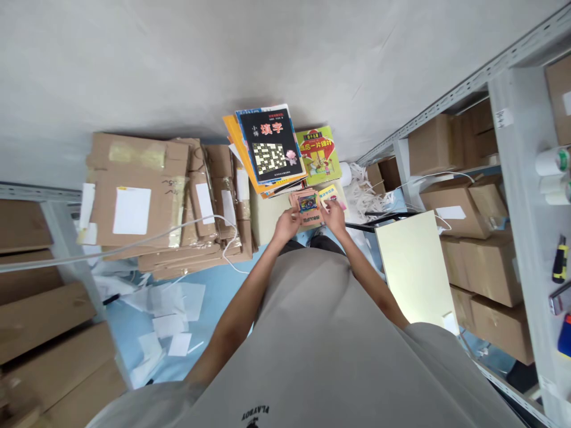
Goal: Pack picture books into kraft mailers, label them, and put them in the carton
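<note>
Between my hands is a small fanned set of pinkish-orange booklets [311,219], the top one with a dark, colourful picture. My left hand [288,226] has its fingers closed on their left edge. At the right edge, my right hand [334,217] pinches them with thumb and fingers. Just beyond stands a tall stack of books, topped by a black crossword book [270,145]. A green and red book [319,156] lies to its right. Partly covered by my right hand is a yellow book [329,194]. All rest on a pale table [263,221].
Flattened cardboard boxes [134,172] are piled at the left, with a white cable [191,223] across them. Paper scraps [181,315] litter the blue floor. Shredded packing paper [361,190] fills the spot to the right. Shelves [513,148] with boxes flank both sides. A pale board [414,267] stands nearby.
</note>
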Action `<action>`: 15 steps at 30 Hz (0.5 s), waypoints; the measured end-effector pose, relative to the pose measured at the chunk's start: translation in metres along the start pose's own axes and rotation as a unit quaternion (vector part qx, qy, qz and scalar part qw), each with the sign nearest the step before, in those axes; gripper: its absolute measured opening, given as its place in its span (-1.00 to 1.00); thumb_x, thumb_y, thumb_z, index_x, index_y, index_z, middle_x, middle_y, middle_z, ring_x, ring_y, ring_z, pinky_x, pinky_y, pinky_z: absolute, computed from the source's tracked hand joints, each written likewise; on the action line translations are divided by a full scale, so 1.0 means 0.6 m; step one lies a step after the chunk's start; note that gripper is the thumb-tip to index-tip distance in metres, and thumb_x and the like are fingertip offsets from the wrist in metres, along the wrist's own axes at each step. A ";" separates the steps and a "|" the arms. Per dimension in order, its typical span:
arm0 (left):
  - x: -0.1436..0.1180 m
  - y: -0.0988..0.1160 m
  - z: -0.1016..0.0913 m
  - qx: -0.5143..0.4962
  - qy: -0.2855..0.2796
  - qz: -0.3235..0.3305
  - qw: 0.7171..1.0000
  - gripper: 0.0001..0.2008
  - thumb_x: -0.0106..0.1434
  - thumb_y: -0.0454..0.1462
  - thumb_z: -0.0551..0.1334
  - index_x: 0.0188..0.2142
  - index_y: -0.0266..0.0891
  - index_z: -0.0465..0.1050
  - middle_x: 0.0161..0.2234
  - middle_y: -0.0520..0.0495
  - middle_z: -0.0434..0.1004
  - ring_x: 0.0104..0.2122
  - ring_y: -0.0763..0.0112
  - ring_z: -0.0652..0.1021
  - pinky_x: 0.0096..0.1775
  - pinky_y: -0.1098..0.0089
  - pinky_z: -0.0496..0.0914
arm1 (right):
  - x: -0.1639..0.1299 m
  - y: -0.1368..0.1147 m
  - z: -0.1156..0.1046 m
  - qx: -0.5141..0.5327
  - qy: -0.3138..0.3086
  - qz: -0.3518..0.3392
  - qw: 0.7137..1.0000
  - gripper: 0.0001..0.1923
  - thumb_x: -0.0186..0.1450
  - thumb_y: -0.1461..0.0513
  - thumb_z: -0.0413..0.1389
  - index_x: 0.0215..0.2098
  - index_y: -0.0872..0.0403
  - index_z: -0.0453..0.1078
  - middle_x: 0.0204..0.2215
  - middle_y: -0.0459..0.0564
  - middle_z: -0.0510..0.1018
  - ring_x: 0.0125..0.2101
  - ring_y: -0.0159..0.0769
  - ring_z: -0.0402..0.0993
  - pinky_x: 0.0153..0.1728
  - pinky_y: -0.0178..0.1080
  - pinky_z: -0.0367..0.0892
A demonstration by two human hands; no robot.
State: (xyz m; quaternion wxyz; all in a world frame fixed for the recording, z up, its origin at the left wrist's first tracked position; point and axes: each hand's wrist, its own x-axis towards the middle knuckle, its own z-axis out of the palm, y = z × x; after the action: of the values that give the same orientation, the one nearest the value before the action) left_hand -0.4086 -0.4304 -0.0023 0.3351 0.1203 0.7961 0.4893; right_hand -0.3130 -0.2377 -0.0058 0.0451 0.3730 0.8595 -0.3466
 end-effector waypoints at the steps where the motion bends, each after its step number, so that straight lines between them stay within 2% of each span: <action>1: -0.006 0.015 -0.017 -0.025 0.034 0.052 0.998 -0.74 0.49 -0.21 0.34 0.08 -0.23 0.70 0.12 -0.32 0.81 -0.08 0.08 0.77 0.03 0.16 0.67 | 0.011 -0.014 -0.012 0.034 0.026 -0.034 0.999 -0.65 0.59 0.14 0.22 0.20 0.16 0.66 0.18 0.32 0.75 0.07 0.02 0.75 0.21 -0.01 0.61; 4: 0.000 0.069 -0.078 -0.044 0.170 0.198 0.964 -0.63 0.64 -0.04 0.24 0.24 -0.13 0.65 0.29 -0.26 0.71 0.26 0.03 0.67 0.32 0.04 0.58 | 0.063 -0.076 -0.041 0.135 0.089 -0.155 0.975 -0.51 0.65 -0.12 0.16 0.21 0.04 0.66 0.17 0.22 0.76 0.05 -0.05 0.74 0.17 -0.06 0.64; 7: 0.039 0.103 -0.124 -0.016 0.264 0.228 0.937 -0.55 0.61 0.06 0.32 0.30 -0.11 0.60 0.43 -0.29 0.57 0.52 -0.06 0.45 0.58 -0.09 0.30 | 0.121 -0.150 -0.047 0.157 0.103 -0.204 0.961 -0.40 0.59 -0.26 0.20 0.17 0.03 0.69 0.12 0.19 0.78 0.02 -0.06 0.74 0.17 -0.05 0.64; 9: 0.069 0.104 -0.136 -0.010 0.282 0.212 0.936 -0.48 0.54 0.09 0.41 0.31 -0.12 0.58 0.48 -0.34 0.51 0.57 -0.15 0.37 0.63 -0.16 0.19 | 0.147 -0.188 -0.039 0.137 0.088 -0.191 0.968 -0.41 0.54 -0.25 0.28 0.10 0.06 0.72 0.04 0.20 0.81 -0.01 -0.02 0.76 0.18 0.00 0.64; 11: 0.089 0.093 -0.134 -0.014 0.275 0.192 0.942 -0.45 0.50 0.09 0.45 0.30 -0.15 0.58 0.49 -0.38 0.49 0.57 -0.22 0.35 0.64 -0.21 0.15 | 0.159 -0.206 -0.030 0.118 0.068 -0.171 0.976 -0.49 0.53 -0.18 0.33 0.02 0.09 0.74 -0.02 0.20 0.83 -0.01 0.02 0.77 0.21 0.04 0.63; 15: 0.090 0.071 -0.111 -0.031 0.247 0.161 0.955 -0.52 0.50 0.02 0.45 0.26 -0.17 0.62 0.47 -0.41 0.52 0.58 -0.24 0.37 0.64 -0.24 0.15 | 0.155 -0.194 -0.025 0.150 0.044 -0.161 0.975 -0.62 0.53 -0.07 0.32 -0.05 0.06 0.77 -0.10 0.13 0.87 -0.04 0.04 0.81 0.15 0.01 0.64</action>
State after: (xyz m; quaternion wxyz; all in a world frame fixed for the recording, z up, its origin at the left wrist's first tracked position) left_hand -0.4982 -0.4280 0.0320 0.0483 0.1120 0.8087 0.5754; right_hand -0.4552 -0.2278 0.0397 -0.1057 0.2476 0.8477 -0.4570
